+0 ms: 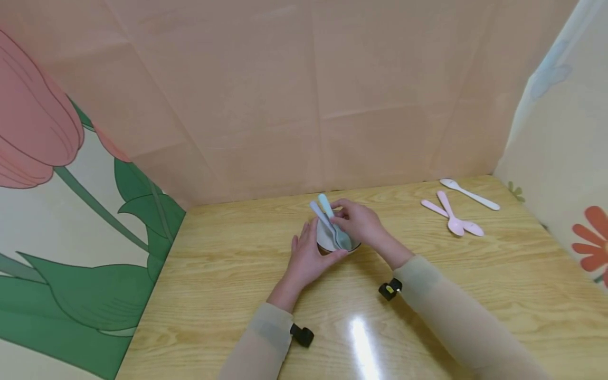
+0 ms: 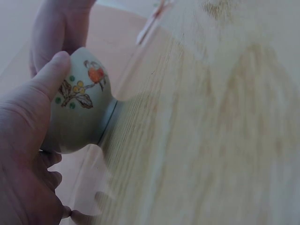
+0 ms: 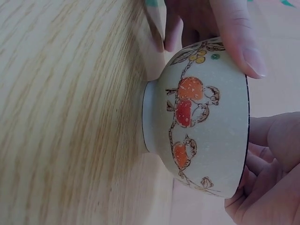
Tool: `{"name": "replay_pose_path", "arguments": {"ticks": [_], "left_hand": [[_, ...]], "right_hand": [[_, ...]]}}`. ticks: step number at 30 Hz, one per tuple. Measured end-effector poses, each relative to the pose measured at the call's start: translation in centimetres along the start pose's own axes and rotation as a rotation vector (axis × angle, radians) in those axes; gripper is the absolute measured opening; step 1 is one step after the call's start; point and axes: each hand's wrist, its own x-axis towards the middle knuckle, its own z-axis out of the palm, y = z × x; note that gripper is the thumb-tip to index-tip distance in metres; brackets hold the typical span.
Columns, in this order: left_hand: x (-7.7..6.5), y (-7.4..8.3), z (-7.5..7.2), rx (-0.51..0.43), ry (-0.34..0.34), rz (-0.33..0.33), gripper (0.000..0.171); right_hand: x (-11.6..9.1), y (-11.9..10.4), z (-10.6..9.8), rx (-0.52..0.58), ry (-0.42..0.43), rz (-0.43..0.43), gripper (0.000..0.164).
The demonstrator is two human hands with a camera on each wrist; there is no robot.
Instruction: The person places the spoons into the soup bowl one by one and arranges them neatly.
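A small cream bowl (image 3: 220, 136) painted with birds and berries stands upright on the table. My left hand (image 1: 307, 256) grips it from the left, thumb along the near side and fingers around the far left. A lavender spoon (image 1: 319, 212) and a light blue spoon (image 1: 325, 202) lean in the bowl with their handles up past the rim. My right hand (image 1: 358, 221) is over the bowl's right rim, thumb and fingers pinching the light blue spoon's handle. The left wrist view shows the left thumb (image 2: 49, 77) against the bowl's wall.
On the right of the wooden table (image 1: 214, 295), a pink spoon (image 1: 448, 211) lies across another pink spoon (image 1: 472, 228). Behind them is a white spoon (image 1: 470, 194). A pink backdrop (image 1: 237, 105) rises at the table's back edge, with flower-printed sheets on both sides.
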Motion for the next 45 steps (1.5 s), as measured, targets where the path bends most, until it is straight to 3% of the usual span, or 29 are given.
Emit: {"name": "replay_pose_path", "arguments": {"ticks": [32,45], "left_hand": [[-0.02,0.16,-0.15,0.005,0.012,0.017,0.114],[0.01,0.04,-0.1,0.008,0.006,0.016,0.113]], "right_hand": [[-0.01,-0.28,0.15,-0.095,-0.04,-0.012,0.055],[-0.22,-0.28,0.86,-0.134,-0.016,-0.01,0.06]]}}
